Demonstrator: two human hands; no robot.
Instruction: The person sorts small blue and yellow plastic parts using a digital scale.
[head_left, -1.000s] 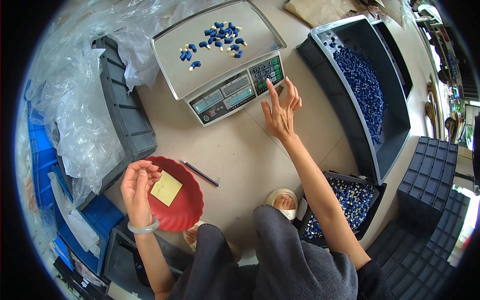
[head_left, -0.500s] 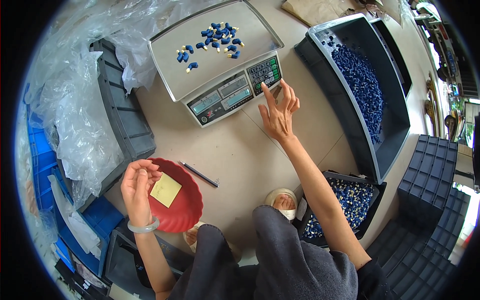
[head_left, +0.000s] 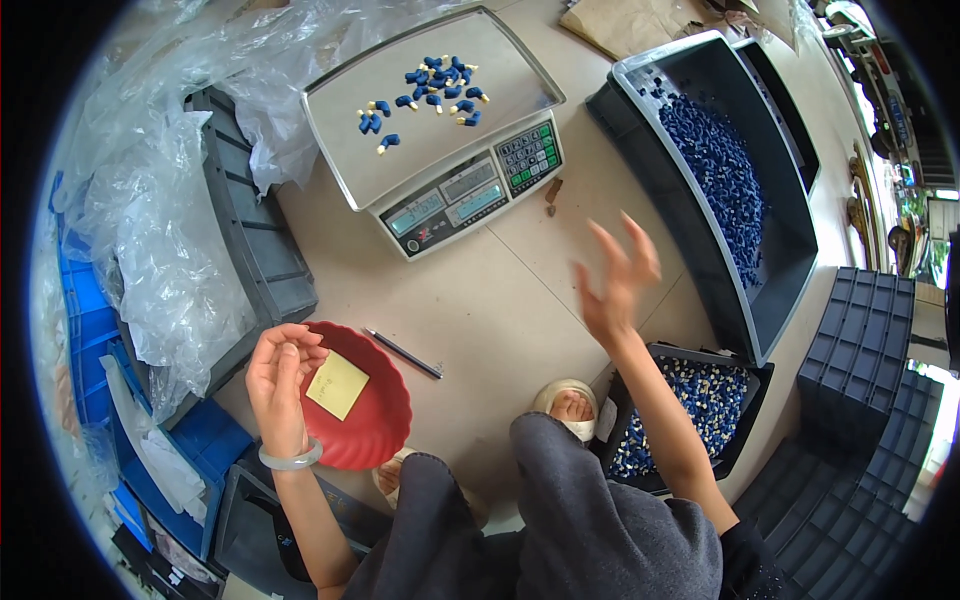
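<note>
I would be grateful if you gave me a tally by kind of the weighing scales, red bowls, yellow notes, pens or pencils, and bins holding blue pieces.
Weighing scale: 1
Red bowl: 1
Yellow note: 1
Pen or pencil: 1
Bins holding blue pieces: 2 (large grey bin, smaller black bin)
Total: 6

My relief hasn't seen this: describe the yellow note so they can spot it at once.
Start at the big flat-topped scale, then go down the picture to the red, scalloped bowl by the left hand. The note lies inside the bowl. Unlike the slim, dark pencil just outside, it is flat, squarish and pale yellow.
</note>
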